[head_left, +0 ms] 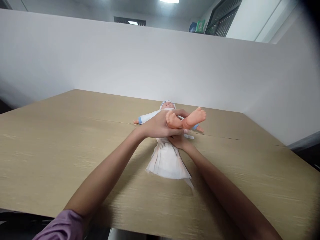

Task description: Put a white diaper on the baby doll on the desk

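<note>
A baby doll [196, 117] lies on its back on the table, head toward the far wall, in a white top with blue cuffs and a patterned white cap. My left hand [160, 126] is wrapped round its lower legs and holds them raised, both bare feet sticking up past my fingers. Beneath the doll's bottom a white diaper [168, 163] spreads toward me, its near end fanned out flat. My right hand [178, 140] is under the raised legs, at the upper part of the diaper; its fingers are mostly hidden behind my left hand and the doll.
The wood-toned table [62, 143] has a seam running across it near the doll. A white partition [120, 63] rises behind the table's far edge and continues along the right side. Beyond it, a green package [200, 26] sits near a dark-framed window.
</note>
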A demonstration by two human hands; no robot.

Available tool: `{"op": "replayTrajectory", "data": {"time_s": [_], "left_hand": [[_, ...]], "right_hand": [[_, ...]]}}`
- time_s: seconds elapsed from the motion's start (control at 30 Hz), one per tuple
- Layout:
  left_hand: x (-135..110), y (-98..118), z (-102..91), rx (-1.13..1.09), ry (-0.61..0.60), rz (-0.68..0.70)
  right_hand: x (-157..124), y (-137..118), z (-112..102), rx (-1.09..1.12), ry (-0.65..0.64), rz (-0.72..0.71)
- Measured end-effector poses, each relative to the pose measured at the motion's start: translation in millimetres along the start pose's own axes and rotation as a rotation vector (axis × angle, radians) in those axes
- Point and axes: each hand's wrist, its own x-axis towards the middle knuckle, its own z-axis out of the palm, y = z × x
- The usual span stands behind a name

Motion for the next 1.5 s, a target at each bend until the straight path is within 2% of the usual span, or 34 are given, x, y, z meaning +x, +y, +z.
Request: {"op": "replayTrajectory", "data": {"time_s": [0.1,0.17,0.23,0.33,0.43,0.53,0.63,0.73,0.8,0.87,0.97,1.03,1.17,1.3,1.5], "left_hand": [[-2,-1,2.6,-0.007,-0.004,-0.023],[-4,-1,5.1,-0.021,-0.018,-0.036],[-7,-1,8.9,-0.026,-0.029,-0.043],[-14,0,17.7,-0.006,-0.043,-0.047],[-24,-3,28.0,0.005,-0.061,-0.042],[-36,-8,33.2,0.028,-0.037,0.001],[-53,-15,28.8,0.101,0.007,0.054],[-75,-29,20.7,0.191,-0.001,0.022],[-92,-41,18.9,0.235,-0.033,-0.021],[-108,-56,21.8,0.255,-0.054,-0.001],[-126,-76,29.7,0.253,-0.051,0.056],[-132,-83,31.7,0.252,-0.084,0.042],[-137,-85,24.9,0.274,-0.191,0.029],[-139,-84,19.0,0.329,-0.273,0.008],[-141,-84,19.6,0.363,-0.280,-0.006]], "right_hand": [[-27,-2,-12,-0.039,-0.135,0.055],[-47,-9,-24,-0.066,-0.168,0.107],[-64,-20,-38,-0.087,-0.121,0.198],[-80,-46,-59,-0.069,0.054,0.279],[-81,-69,-75,-0.002,0.183,0.186],[-76,-76,-87,0.087,0.172,0.091],[-74,-63,-99,0.180,0.093,0.006],[-83,-41,-110,0.223,-0.020,-0.120],[-94,-28,-112,0.182,-0.080,-0.208],[-108,-18,-110,0.105,-0.108,-0.281],[-121,-10,-101,-0.002,-0.114,-0.326],[-122,-7,-97,-0.059,-0.119,-0.344],[-117,-7,-96,-0.150,-0.150,-0.414],[-114,-6,-99,-0.192,-0.203,-0.417],[-115,-8,-98,-0.200,-0.234,-0.392]]}}
